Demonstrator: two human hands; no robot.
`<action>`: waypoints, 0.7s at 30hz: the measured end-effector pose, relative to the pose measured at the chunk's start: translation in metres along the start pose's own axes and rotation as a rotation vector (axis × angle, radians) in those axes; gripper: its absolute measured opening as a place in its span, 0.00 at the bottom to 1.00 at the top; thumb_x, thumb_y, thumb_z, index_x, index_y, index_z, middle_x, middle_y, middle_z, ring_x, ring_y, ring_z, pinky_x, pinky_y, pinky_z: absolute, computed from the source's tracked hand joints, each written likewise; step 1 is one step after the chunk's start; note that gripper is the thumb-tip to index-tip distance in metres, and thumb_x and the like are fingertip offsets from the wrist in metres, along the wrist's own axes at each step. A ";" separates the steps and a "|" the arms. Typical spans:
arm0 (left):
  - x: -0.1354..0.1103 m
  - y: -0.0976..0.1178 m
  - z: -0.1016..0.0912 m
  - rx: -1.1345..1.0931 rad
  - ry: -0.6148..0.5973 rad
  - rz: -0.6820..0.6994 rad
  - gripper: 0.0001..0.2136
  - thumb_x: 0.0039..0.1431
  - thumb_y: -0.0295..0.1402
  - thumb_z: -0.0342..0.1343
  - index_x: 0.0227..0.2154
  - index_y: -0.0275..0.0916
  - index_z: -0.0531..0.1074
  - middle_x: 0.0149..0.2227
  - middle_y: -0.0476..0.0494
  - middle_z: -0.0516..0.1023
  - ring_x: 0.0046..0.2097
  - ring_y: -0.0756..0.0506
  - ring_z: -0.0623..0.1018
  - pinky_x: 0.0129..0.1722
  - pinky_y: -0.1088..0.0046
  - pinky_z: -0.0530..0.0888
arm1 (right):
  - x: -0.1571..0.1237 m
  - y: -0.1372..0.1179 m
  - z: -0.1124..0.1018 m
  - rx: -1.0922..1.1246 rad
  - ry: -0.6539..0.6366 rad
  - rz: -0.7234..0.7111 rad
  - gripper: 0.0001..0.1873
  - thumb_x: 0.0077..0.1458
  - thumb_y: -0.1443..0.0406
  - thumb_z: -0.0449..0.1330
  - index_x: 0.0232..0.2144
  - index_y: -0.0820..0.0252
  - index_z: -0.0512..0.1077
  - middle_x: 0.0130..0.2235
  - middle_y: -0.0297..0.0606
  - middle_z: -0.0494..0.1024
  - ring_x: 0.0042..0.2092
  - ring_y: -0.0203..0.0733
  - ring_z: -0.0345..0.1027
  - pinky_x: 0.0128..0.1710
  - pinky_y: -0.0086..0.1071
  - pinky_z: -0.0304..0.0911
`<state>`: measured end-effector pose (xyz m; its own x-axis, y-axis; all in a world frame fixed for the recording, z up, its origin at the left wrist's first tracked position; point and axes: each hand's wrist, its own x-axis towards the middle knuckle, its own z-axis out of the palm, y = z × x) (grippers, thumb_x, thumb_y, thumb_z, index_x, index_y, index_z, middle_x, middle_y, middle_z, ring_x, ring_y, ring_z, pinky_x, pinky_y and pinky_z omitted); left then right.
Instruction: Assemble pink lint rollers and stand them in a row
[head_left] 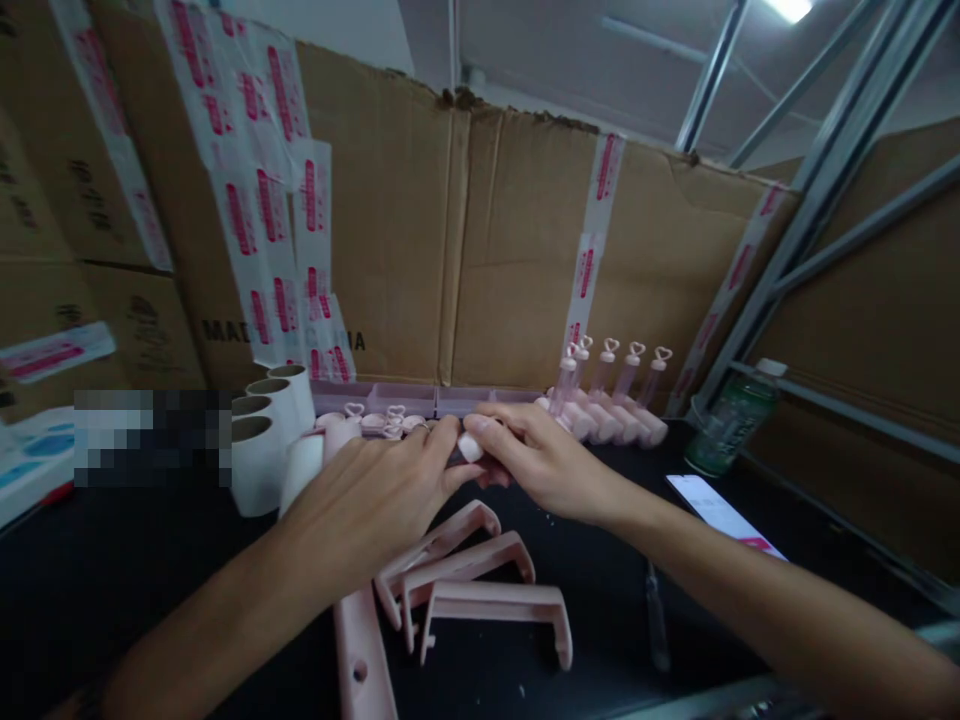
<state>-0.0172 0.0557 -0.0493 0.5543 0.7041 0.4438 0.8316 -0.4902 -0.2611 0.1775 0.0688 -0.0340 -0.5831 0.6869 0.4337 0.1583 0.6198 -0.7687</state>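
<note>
My left hand [379,482] and my right hand [555,462] meet at the middle of the black table, fingers closed around a small white piece [471,447]. Its full shape is hidden by my fingers. Just below them lie three pale pink U-shaped brackets [499,598], and a long pink part with a round hole [365,655] stretches toward the front edge. Small pink pieces with heart-shaped tops [394,418] sit behind my left hand. Beyond my right hand, several clear pink tubes with heart-shaped tops [628,375] stand upright on pink cylinders [645,425].
White open-ended cylinders [253,465] stand at the left, near a white and blue object [37,455]. On the right are a lit phone [724,515], a green bottle [735,420] and a slim tool [657,620]. A taped cardboard wall [517,260] closes the back, with a lilac tray [409,397] before it.
</note>
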 end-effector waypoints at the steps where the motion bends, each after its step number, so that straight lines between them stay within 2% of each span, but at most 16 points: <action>1: 0.001 -0.001 0.002 0.010 0.015 0.002 0.16 0.72 0.44 0.43 0.43 0.38 0.68 0.35 0.39 0.83 0.32 0.37 0.83 0.25 0.67 0.67 | 0.001 0.000 0.000 0.015 0.006 -0.003 0.24 0.69 0.49 0.50 0.28 0.59 0.64 0.25 0.29 0.66 0.28 0.32 0.60 0.29 0.28 0.56; 5: 0.001 -0.002 0.005 0.078 0.050 0.003 0.17 0.72 0.45 0.43 0.43 0.38 0.70 0.34 0.38 0.82 0.30 0.38 0.82 0.24 0.68 0.66 | 0.000 0.002 0.000 0.094 0.022 0.003 0.22 0.68 0.50 0.52 0.28 0.59 0.64 0.26 0.29 0.65 0.28 0.32 0.60 0.30 0.28 0.56; 10: -0.001 0.000 0.002 0.129 0.075 0.040 0.17 0.72 0.45 0.42 0.41 0.38 0.69 0.32 0.39 0.80 0.30 0.40 0.81 0.23 0.67 0.65 | 0.000 0.000 0.004 0.148 0.040 0.096 0.25 0.66 0.46 0.52 0.27 0.59 0.63 0.24 0.28 0.63 0.26 0.32 0.56 0.27 0.29 0.53; 17: -0.001 0.008 -0.009 0.108 0.017 0.019 0.15 0.72 0.43 0.44 0.43 0.37 0.68 0.36 0.39 0.80 0.35 0.39 0.81 0.26 0.68 0.68 | -0.002 -0.003 0.010 0.260 0.057 0.169 0.26 0.62 0.44 0.55 0.26 0.57 0.60 0.23 0.25 0.55 0.24 0.31 0.46 0.23 0.28 0.45; 21: -0.003 0.010 -0.012 0.140 0.016 0.045 0.15 0.72 0.43 0.43 0.43 0.36 0.68 0.36 0.40 0.78 0.34 0.39 0.81 0.26 0.68 0.69 | -0.006 0.001 0.015 0.335 0.080 0.193 0.25 0.63 0.45 0.55 0.26 0.57 0.58 0.22 0.23 0.51 0.23 0.30 0.42 0.22 0.28 0.42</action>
<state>-0.0106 0.0428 -0.0429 0.5914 0.6743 0.4422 0.8032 -0.4439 -0.3972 0.1692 0.0597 -0.0448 -0.5017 0.8145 0.2914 -0.0172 0.3274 -0.9447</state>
